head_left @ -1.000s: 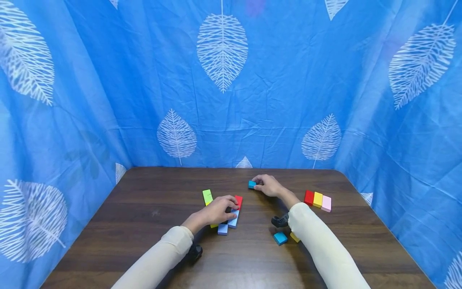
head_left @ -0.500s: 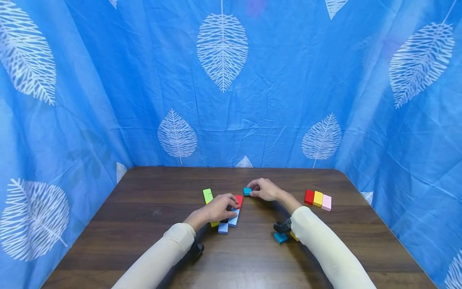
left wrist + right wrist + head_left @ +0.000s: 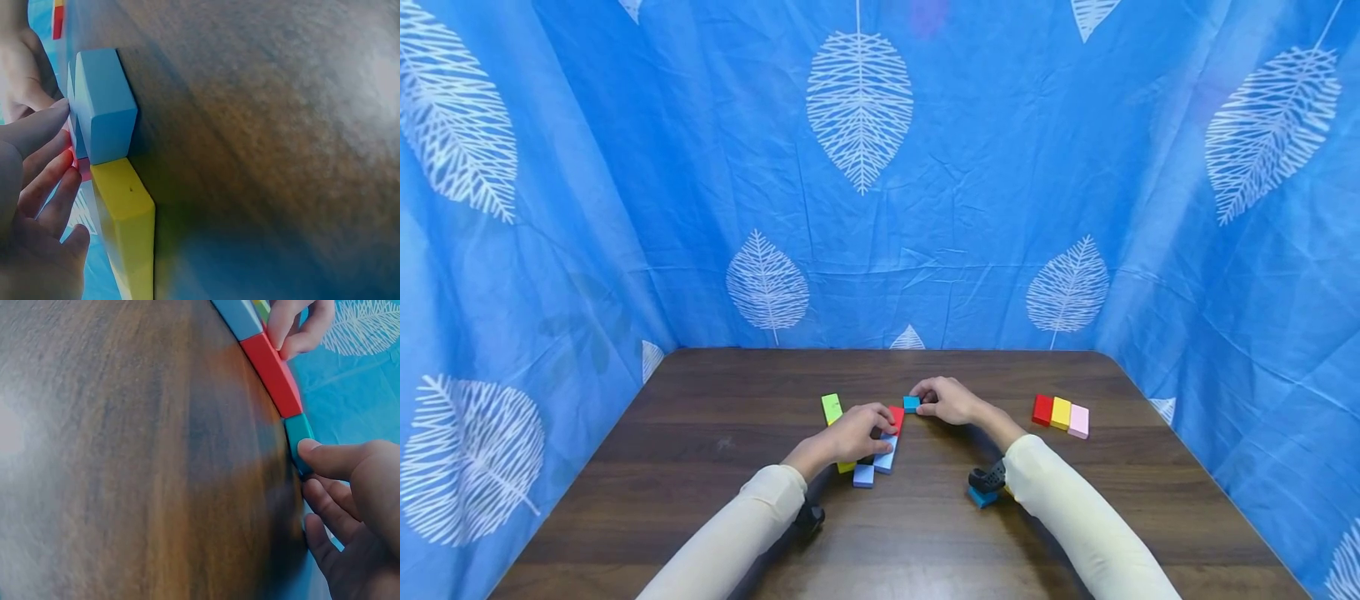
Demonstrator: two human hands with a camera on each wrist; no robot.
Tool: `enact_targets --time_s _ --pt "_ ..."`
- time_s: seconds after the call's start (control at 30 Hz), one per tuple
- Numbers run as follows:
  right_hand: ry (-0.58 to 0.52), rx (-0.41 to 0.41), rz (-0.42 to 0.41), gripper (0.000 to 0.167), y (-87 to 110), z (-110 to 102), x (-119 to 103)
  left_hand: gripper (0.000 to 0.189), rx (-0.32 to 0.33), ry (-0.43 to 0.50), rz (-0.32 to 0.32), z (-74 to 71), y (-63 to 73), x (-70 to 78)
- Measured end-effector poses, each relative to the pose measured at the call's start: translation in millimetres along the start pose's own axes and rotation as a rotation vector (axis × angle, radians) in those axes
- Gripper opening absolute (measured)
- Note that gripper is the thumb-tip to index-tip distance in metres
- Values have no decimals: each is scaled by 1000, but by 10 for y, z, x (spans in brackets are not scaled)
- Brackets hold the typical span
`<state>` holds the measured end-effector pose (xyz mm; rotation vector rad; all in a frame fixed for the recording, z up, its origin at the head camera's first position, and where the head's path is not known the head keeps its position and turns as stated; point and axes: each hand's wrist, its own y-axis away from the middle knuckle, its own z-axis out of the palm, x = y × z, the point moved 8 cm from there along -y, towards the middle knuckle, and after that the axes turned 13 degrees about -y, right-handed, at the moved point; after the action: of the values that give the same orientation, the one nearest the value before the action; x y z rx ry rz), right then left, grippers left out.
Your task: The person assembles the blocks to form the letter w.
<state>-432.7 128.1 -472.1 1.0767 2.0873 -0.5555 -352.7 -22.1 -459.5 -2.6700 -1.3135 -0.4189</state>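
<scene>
My right hand (image 3: 950, 401) pinches a small teal block (image 3: 912, 405) between thumb and fingers. In the right wrist view the teal block (image 3: 299, 442) meets the end of a red block (image 3: 272, 375), which adjoins a light blue block (image 3: 240, 317). My left hand (image 3: 853, 433) lies over the row. Its thumb touches light blue in the left wrist view, and its other fingertips touch red. A green block (image 3: 831, 407) and a yellow block (image 3: 846, 467) form a slanted line at left, partly under this hand. Another light blue block (image 3: 863, 476) sits at the near end.
To the right, a red block (image 3: 1042, 409), a yellow block (image 3: 1061, 413) and a pink block (image 3: 1078, 422) stand side by side. Another teal block (image 3: 982, 497) lies partly under the right wrist's black camera (image 3: 987, 477). A blue leaf-patterned curtain (image 3: 970, 208) surrounds the wooden table (image 3: 700, 467).
My right hand has brought the teal block left and nearer, up to the far end of the red block. The left hand has stayed almost still.
</scene>
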Motion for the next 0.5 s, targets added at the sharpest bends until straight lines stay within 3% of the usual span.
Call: enact_targets --time_s 0.5 --pt "18 -17 -29 19 -6 37 3 32 0 10 5 13 6 -17"
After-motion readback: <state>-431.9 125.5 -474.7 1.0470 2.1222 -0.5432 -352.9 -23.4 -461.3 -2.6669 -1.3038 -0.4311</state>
